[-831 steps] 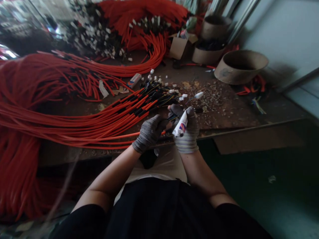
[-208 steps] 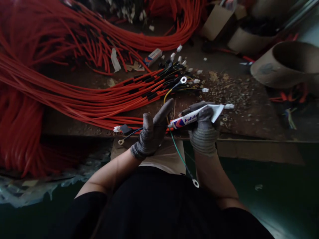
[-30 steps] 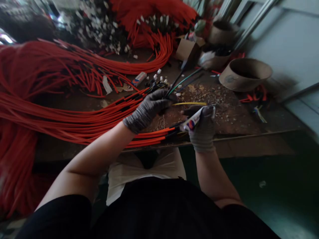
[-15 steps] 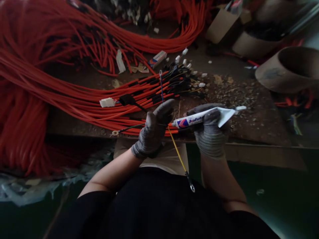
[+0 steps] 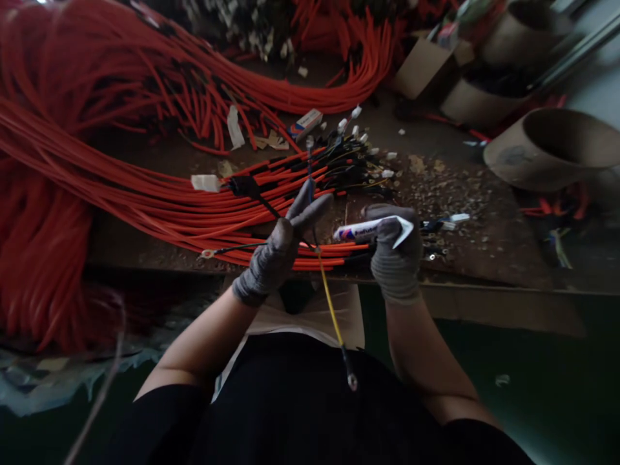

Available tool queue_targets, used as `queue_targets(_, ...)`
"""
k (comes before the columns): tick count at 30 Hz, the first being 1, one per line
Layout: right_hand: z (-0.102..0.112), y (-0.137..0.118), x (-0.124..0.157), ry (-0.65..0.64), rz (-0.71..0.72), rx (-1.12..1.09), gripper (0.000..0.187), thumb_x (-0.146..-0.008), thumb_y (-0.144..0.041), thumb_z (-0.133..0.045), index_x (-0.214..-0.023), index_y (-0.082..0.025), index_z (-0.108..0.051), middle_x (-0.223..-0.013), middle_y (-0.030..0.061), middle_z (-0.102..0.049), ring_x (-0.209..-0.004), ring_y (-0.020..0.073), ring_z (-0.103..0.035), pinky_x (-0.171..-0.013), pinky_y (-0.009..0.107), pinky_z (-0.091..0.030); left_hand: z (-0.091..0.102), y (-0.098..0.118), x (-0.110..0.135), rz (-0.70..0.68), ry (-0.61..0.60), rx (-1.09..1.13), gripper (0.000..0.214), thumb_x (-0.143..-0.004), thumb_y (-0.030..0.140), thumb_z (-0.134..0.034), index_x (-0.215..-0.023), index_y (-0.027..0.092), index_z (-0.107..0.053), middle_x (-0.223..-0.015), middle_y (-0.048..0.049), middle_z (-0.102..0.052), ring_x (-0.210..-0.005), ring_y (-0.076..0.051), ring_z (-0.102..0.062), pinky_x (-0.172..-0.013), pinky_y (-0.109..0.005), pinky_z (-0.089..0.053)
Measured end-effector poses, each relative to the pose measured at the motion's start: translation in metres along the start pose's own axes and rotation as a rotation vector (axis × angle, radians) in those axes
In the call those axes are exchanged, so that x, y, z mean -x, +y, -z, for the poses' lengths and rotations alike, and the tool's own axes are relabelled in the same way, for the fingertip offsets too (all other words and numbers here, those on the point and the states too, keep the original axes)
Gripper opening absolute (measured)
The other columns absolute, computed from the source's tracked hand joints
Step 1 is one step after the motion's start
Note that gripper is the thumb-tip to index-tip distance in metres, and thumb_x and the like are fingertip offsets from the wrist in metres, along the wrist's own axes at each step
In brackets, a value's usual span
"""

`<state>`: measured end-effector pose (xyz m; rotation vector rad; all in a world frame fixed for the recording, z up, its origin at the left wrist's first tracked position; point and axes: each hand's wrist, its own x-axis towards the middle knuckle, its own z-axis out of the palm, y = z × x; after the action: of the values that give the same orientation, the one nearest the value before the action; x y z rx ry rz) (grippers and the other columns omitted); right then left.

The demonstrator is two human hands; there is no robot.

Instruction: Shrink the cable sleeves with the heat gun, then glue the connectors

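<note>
My left hand [image 5: 271, 248], in a grey glove, grips a wire harness where its branches meet, with two fingers stretched out past it. From the hand a yellow wire [image 5: 329, 303] hangs down to a ring terminal [image 5: 352, 382]. A green wire with a ring terminal [image 5: 208, 254] points left, and a black lead ends in a white connector [image 5: 206, 183]. Another ring terminal [image 5: 310, 143] stands upward. My gloved right hand [image 5: 397, 252] is closed around a white glue tube [image 5: 361, 230], its flattened tail folded over. The tube's nozzle end points at the harness, a small gap away.
Long bundles of red-orange cables [image 5: 159, 194] cover the bench's left and middle. A small glue box [image 5: 306, 123] lies behind them. Small debris [image 5: 445, 187] is scattered at right, near a cardboard tube [image 5: 547, 148] and a carton [image 5: 421, 64]. The bench edge [image 5: 484, 286] runs in front.
My left hand has moved left with the harness, its outstretched fingers now further apart. The gap between glue tube and harness has widened. My right hand has shifted slightly left, still holding the tube.
</note>
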<state>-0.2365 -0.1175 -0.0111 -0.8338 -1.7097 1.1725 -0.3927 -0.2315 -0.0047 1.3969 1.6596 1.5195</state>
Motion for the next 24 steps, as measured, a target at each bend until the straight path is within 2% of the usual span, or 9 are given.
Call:
queue_targets(2,-0.007,0.01,0.001,-0.166,-0.181,-0.175,0.034,-0.087,-0.057,-0.06,-0.078,-0.025,-0.068,-0.084,0.0045,-0.073,-0.075,0.02,-0.068,-0.071,0.036,-0.058,0.017,0.004,-0.01,-0.114,-0.099,-0.05,0.059,-0.096,0.065,-0.031,-0.145,0.036,-0.045,-0.153,-0.0067,-0.044,-0.148,-0.029,-0.033,-0.115,-0.052,-0.037)
queue_targets(4,-0.017,0.016,0.004,-0.351,-0.296,-0.288,0.038,-0.081,-0.061,-0.064,-0.078,-0.024,-0.069,-0.078,0.0032,-0.072,-0.068,0.019,-0.067,-0.065,0.035,-0.058,0.027,0.012,-0.022,-0.164,-0.137,-0.23,0.076,-0.08,0.07,-0.059,-0.14,0.025,-0.052,-0.151,-0.0159,-0.044,-0.146,-0.037,-0.034,-0.116,-0.055,-0.034)
queue_targets(6,-0.024,0.018,0.007,-0.411,-0.319,-0.355,0.04,-0.076,-0.064,-0.068,-0.082,-0.024,-0.069,-0.077,0.0022,-0.072,-0.069,0.0188,-0.068,-0.067,0.035,-0.059,0.03,0.022,-0.035,-0.137,-0.047,-0.383,0.078,-0.067,0.066,-0.074,-0.126,0.017,-0.06,-0.139,-0.0202,-0.053,-0.137,-0.039,-0.044,-0.112,-0.054,-0.038)
queue_targets(9,-0.021,0.012,0.004,-0.474,-0.319,-0.383,0.04,-0.075,-0.062,-0.07,-0.078,-0.022,-0.068,-0.079,0.0034,-0.073,-0.072,0.0192,-0.069,-0.066,0.034,-0.058,0.03,0.033,-0.053,-0.023,0.137,-0.233,0.044,-0.08,0.053,-0.068,-0.105,0.017,-0.064,-0.106,-0.0115,-0.068,-0.102,-0.024,-0.065,-0.089,-0.037,-0.055)
queue_targets(10,-0.018,0.008,0.001,-0.432,-0.304,-0.351,0.039,-0.078,-0.061,-0.069,-0.077,-0.022,-0.067,-0.078,0.0038,-0.073,-0.071,0.019,-0.069,-0.064,0.033,-0.057,0.031,0.034,-0.058,0.015,0.146,-0.116,0.035,-0.084,0.049,-0.064,-0.099,0.018,-0.063,-0.094,-0.008,-0.069,-0.087,-0.019,-0.066,-0.077,-0.031,-0.056)
queue_targets(12,-0.014,0.0,-0.009,-0.215,-0.252,-0.293,0.036,-0.085,-0.059,-0.061,-0.078,-0.024,-0.066,-0.075,0.0032,-0.072,-0.065,0.0182,-0.067,-0.058,0.032,-0.054,0.033,0.031,-0.067,0.098,0.096,0.102,0.029,-0.087,0.047,-0.062,-0.091,0.018,-0.063,-0.079,-0.0041,-0.067,-0.066,-0.013,-0.062,-0.057,-0.023,-0.051)
queue_targets(15,-0.015,-0.009,-0.026,0.081,-0.174,-0.284,0.032,-0.091,-0.058,-0.051,-0.084,-0.028,-0.061,-0.073,0.002,-0.071,-0.059,0.0189,-0.065,-0.054,0.034,-0.052,0.036,0.023,-0.075,0.198,0.029,0.281,0.031,-0.082,0.048,-0.07,-0.087,0.017,-0.063,-0.073,-0.003,-0.066,-0.053,-0.009,-0.056,-0.043,-0.019,-0.041)
queue_targets(20,-0.018,-0.014,-0.032,0.059,-0.138,-0.202,0.034,-0.088,-0.06,-0.054,-0.078,-0.028,-0.059,-0.072,0.0033,-0.068,-0.063,0.0201,-0.066,-0.054,0.035,-0.053,0.031,0.017,-0.082,0.214,0.021,0.296,0.031,-0.081,0.048,-0.072,-0.085,0.018,-0.065,-0.07,-0.0025,-0.067,-0.049,-0.009,-0.054,-0.039,-0.018,-0.038)
queue_targets(24,-0.012,-0.017,-0.019,0.025,0.09,0.044,0.029,-0.09,-0.056,-0.057,-0.087,-0.028,-0.066,-0.087,0.0041,-0.071,-0.08,0.0215,-0.069,-0.075,0.038,-0.057,0.028,0.014,-0.084,0.227,0.063,0.302,0.029,-0.082,0.046,-0.072,-0.083,0.018,-0.064,-0.064,-0.0005,-0.063,-0.045,-0.008,-0.053,-0.038,-0.018,-0.037)
